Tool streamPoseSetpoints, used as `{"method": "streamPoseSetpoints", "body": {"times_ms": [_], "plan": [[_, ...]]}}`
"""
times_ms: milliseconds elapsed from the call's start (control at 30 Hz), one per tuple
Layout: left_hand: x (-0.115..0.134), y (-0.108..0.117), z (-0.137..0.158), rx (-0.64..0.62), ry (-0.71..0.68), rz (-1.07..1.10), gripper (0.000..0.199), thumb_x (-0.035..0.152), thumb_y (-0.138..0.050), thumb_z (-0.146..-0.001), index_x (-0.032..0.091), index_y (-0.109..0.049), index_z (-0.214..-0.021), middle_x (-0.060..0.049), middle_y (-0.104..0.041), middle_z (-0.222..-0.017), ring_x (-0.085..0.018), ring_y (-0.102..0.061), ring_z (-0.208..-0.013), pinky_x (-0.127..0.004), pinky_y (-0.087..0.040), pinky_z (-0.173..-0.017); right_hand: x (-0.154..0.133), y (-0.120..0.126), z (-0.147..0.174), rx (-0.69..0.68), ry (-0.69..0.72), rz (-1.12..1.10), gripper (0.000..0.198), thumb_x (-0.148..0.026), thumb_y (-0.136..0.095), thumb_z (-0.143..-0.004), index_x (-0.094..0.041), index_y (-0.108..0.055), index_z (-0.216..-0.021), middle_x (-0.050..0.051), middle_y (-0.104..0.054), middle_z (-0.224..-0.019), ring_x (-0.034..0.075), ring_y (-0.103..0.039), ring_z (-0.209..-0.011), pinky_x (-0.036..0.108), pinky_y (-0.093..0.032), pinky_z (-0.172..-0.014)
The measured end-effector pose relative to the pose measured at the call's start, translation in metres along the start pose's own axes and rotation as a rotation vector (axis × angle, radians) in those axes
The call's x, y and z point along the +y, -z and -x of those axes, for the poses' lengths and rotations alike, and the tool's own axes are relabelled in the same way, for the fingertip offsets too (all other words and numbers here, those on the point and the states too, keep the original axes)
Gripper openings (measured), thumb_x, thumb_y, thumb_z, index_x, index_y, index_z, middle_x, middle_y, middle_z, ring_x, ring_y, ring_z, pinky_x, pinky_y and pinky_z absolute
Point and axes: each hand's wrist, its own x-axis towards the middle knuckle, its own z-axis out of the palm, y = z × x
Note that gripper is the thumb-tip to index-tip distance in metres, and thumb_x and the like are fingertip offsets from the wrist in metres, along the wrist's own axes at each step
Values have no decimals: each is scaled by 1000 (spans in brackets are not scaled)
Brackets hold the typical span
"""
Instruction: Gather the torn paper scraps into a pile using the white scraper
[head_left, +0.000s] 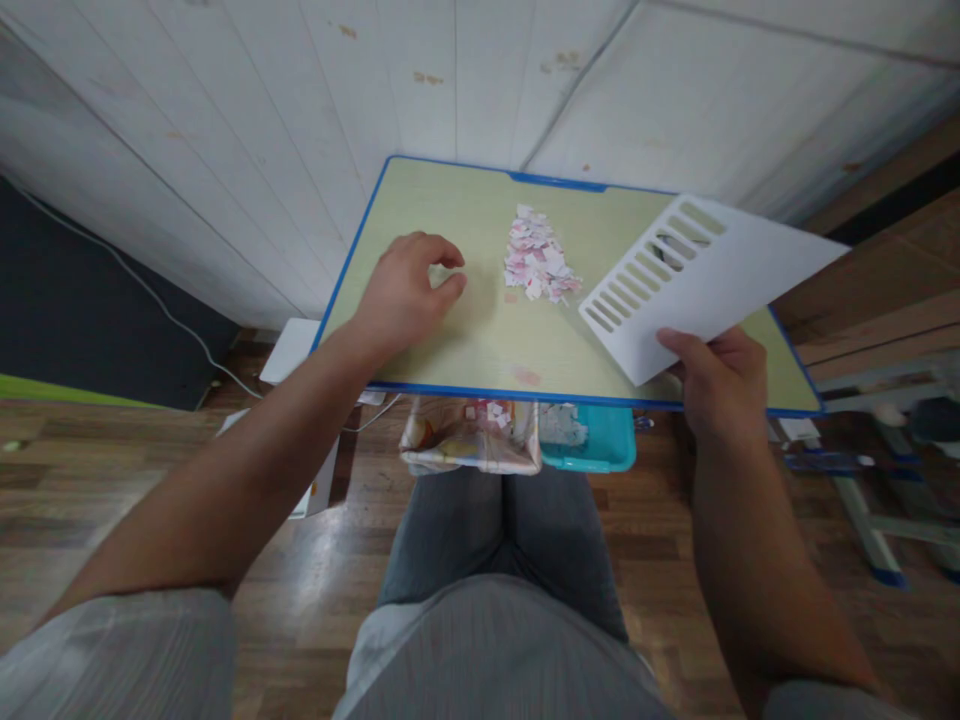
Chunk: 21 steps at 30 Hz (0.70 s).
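In my right hand (724,375) is a flat white plastic sheet (720,280), pinched at its near edge with the thumb on top. A row of rounded slots runs along the sheet's left side, and a dark object shows through some of them. My left hand (412,290) is over the left part of the desk with nothing in it, thumb and fingers curved apart. Between the hands, a heap of small white and pink paper scraps (538,258) lies on the pale desk top (465,350).
Below the desk's blue front edge, a cloth-lined basket (472,455) with some paper scraps stands beside a turquoise plastic bin (611,440) holding greyish bits. A white panelled wall (420,80) rises behind the desk, with a cable (581,85) running down it.
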Motion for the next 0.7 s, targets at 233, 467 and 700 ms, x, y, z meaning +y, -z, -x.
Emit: {"method": "streamPoseSetpoints", "body": {"times_ms": [233, 467, 700], "plan": [[68, 49, 85, -341, -48, 192, 12, 31, -70, -108, 25, -80, -110, -4, -84, -104, -23, -80, -94, -34, -63, -88, -28, 19, 5, -51, -289, 430, 34, -54, -78, -84, -27, -68, -65, 3, -61, -51, 28, -63, -54, 42, -54, -59], [82, 52, 125, -649, -313, -97, 27, 25, -89, -99, 25, -83, -125, -9, -86, -132, -32, -82, -121, -47, -61, -110, -29, 21, 5, -174, -243, 989, 64, -81, -60, -98, -27, -73, -66, 26, -82, -85, 48, -82, -96, 58, -63, -87], [82, 40, 145, -607, -330, -204, 8, 15, -75, -105, 22, -79, -101, -9, -85, -109, -30, -82, -101, -46, -59, -96, -33, 30, 8, -252, -222, 1086, 76, -88, -55, -101, -22, -84, -75, 27, -83, -89, 48, -81, -90, 59, -62, -83]]}}
